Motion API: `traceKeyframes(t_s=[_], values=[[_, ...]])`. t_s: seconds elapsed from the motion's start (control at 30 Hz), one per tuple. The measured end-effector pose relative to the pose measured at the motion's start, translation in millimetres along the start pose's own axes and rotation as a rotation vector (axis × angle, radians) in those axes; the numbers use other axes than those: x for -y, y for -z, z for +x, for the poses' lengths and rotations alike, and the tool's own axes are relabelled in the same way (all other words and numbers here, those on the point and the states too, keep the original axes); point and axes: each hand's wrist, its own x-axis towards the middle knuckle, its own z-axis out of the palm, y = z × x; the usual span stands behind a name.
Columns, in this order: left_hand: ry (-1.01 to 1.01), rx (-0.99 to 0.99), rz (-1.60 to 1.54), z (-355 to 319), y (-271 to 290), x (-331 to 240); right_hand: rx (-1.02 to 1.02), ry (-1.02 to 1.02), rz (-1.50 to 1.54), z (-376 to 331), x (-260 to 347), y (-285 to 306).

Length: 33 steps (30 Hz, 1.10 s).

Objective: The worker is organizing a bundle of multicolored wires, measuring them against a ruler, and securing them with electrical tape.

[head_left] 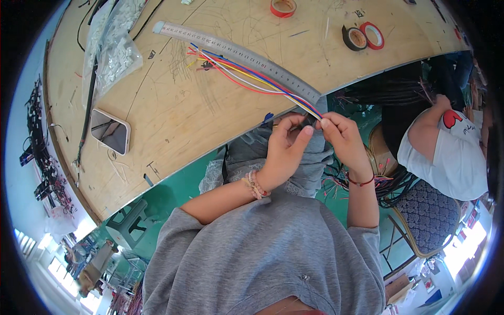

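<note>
On my wooden workbench (173, 121): a phone (109, 130) lying face up, a clear bag of white parts (116, 50), a red tape roll (283, 7), black tape (354, 38) touching another red roll (373, 34). A green stool (128, 223) stands below.

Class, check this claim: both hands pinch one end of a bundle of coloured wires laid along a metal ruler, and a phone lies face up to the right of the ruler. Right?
Not quite. The head view shows the phone to the left of the metal ruler, not the right. The rest holds: left hand and right hand pinch the coloured wires.

A single head-worn fisheye view looks steeply down, close over the wooden workbench (210, 105) edge.
</note>
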Motion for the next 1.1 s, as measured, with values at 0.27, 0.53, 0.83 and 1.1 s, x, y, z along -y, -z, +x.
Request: traceKeyframes(t_s=[0.27,0.53,0.83,1.1], values=[[-0.232,0.016,0.52,8,8,9,0.021,0.011,0.007,0,5,-2],[-0.19,0.001,0.419,10,4,12,0.022,-0.009,0.013,1,5,-2],[-0.271,0.041,0.482,12,3,9,0.026,-0.022,0.033,1,1,-2],[-0.209,0.03,0.437,9,4,13,0.012,-0.016,0.017,0,2,-3]])
